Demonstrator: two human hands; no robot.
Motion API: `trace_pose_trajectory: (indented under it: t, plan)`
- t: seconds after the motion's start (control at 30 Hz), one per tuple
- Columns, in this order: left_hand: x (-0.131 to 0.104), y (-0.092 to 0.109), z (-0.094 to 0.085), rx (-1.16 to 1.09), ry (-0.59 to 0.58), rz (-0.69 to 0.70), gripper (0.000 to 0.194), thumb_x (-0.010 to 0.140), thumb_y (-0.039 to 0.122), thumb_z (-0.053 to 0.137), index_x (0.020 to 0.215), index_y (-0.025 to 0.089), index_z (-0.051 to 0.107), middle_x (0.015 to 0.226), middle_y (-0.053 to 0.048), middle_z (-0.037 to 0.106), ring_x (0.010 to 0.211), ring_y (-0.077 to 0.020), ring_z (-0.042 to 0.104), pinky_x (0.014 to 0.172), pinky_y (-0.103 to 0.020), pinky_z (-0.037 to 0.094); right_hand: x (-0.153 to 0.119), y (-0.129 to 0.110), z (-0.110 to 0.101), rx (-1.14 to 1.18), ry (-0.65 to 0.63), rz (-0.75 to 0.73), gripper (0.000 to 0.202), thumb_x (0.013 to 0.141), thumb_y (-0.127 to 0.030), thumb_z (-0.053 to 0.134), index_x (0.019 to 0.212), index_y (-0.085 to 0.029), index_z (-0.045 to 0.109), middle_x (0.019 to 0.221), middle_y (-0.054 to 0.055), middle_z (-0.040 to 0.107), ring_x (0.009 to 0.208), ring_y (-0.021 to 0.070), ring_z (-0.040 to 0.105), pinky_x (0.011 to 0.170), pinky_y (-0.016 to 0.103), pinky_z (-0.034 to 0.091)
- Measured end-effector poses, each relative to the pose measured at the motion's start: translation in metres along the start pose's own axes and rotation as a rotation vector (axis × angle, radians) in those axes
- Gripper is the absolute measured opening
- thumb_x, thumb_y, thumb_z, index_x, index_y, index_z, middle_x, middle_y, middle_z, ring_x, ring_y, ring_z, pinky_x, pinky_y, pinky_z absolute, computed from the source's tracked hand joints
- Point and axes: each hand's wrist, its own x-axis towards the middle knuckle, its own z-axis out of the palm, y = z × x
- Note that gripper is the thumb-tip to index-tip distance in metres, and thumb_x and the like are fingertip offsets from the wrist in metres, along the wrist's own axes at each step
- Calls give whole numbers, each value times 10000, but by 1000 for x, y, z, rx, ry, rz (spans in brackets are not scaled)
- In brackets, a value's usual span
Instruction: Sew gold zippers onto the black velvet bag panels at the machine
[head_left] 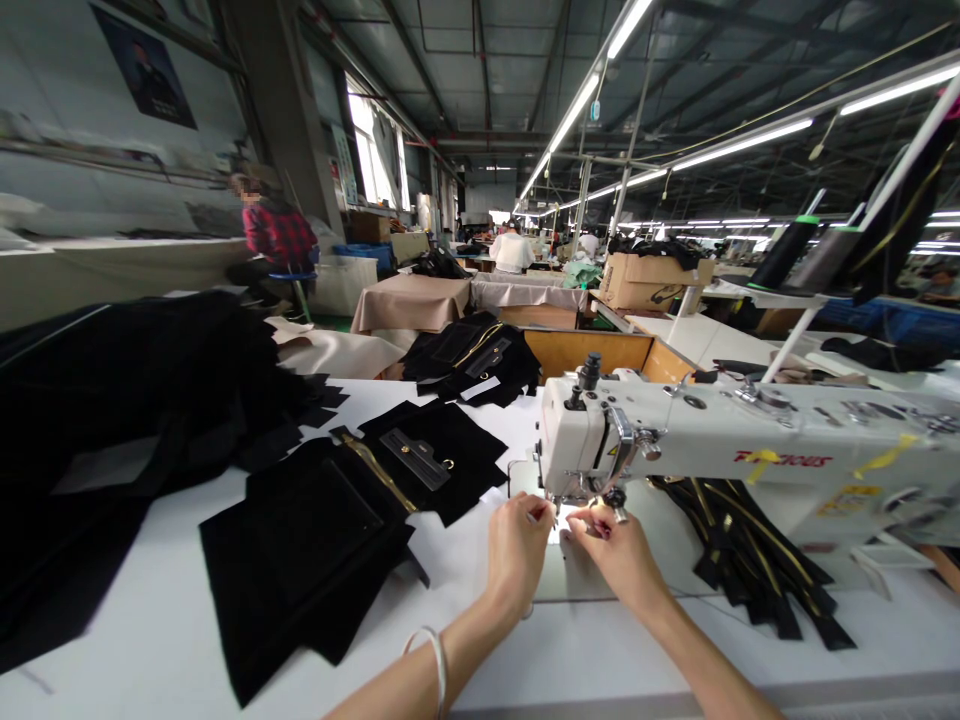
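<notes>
Both hands meet at the needle area of a white sewing machine (pixel 574 435). My left hand (pixel 517 550) is closed in a pinch just left of the presser foot. From the other side, my right hand (pixel 621 558) pinches close to the needle, its fingertips a short gap from the left ones. Whatever the fingers hold is too small to make out. Left of the hands lies a black fabric panel (pixel 292 545) with a gold zipper (pixel 379 470) and a black leather patch (pixel 414 457). Black zipper strips (pixel 750 555) with gold teeth lie under the machine arm.
A large black fabric pile (pixel 112 400) covers the table's left side. More black panels (pixel 472 350) are stacked behind. Thread cones (pixel 784 250) stand on a rack at right. A cardboard box (pixel 649 280) sits farther back. A person in a checked shirt (pixel 277 232) is at far left.
</notes>
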Motion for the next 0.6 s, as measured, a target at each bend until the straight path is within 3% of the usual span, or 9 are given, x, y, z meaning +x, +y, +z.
trace_pose_trajectory:
  t: [0.3, 0.6]
  plan:
    - [2, -3, 3, 15, -11, -4, 285, 804, 28, 538, 558, 163, 586, 622, 33, 551, 568, -114, 491, 581, -237, 324, 5, 4, 6, 33, 18, 12, 296, 747, -409, 598, 834, -178, 762, 580, 0, 590, 561, 181, 542, 562, 265, 432]
    - [2, -3, 4, 31, -17, -19, 267, 788, 2, 560, 588, 166, 625, 639, 33, 580, 585, -115, 515, 600, -228, 337, 8, 3, 9, -16, 49, 2, 233, 728, -376, 624, 588, -190, 622, 520, -9, 554, 532, 173, 514, 510, 249, 397]
